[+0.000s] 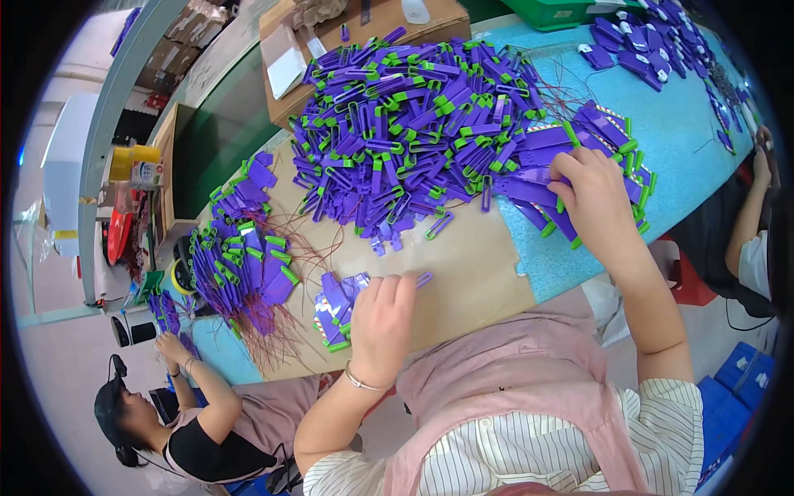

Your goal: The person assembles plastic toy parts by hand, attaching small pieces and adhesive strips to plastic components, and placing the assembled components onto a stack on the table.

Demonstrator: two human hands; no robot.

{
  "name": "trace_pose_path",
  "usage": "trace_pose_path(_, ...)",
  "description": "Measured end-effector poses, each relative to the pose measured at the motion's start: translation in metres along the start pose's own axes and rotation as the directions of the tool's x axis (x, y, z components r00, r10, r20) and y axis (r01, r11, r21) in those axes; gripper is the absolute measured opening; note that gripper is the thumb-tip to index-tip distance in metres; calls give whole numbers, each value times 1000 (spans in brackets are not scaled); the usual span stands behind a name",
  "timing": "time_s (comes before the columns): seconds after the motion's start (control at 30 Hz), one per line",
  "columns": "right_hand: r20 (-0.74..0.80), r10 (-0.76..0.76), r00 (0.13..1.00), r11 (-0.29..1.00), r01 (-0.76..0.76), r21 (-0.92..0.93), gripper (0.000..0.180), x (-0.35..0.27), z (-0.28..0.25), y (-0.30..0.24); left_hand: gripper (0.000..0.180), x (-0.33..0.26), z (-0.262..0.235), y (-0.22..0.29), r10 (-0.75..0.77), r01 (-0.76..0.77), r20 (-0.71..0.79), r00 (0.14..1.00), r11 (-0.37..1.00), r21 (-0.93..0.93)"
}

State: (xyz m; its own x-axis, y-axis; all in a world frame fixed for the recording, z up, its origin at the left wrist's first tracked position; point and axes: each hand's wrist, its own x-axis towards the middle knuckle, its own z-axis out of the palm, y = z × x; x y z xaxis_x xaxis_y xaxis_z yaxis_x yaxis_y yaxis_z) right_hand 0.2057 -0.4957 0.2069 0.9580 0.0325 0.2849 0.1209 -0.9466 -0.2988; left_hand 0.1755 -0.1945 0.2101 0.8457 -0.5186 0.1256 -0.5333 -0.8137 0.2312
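A big heap of purple plastic tags with green clips (413, 124) covers the middle of the table. My right hand (591, 194) rests on the heap's right edge, fingers curled around a flat purple tag (529, 188). My left hand (382, 322) lies near the table's front edge, its fingers pressing on a small stack of purple tags (335, 304). A bracelet sits on that wrist. Left of it lies a bundle of finished purple tags with thin red wires (244, 273).
Brown cardboard sheet (471, 264) and a light blue mat (686, 132) cover the table. A cardboard box (364, 33) stands at the back, more purple tags (637, 45) far right. One person (178, 422) works lower left; another person's arm (757, 207) shows at right.
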Motion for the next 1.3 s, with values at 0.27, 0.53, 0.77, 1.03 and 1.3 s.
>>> trace_pose_path(0.27, 227, 53, 973, 939, -126, 321, 44, 22, -17, 10, 18, -1, 13, 23, 148, -145, 67, 987, 988, -48)
trace_pose_path(0.53, 417, -73, 906, 427, -349, 834, 17, -12, -26, -56, 28, 7, 13, 15, -44, 65, 66, 997, 926, -373)
trace_pose_path(0.77, 640, -133, 757, 6, -645, 764, 14, -48, 19, -89, 22, 2, 3, 1, -122, 248, 221, 968, 626, -739)
trace_pose_path(1.03, 683, -223, 696, -94, -712, 696, 19, -61, 36, -93, 30, -3, 1, 5, -337, 269, 276, 900, -67, -961)
trace_pose_path(1.3, 652, -191, 733, -200, -680, 705, 27, -65, 40, -94, 42, -17, 11, 21, -328, 202, 145, 934, 148, -968)
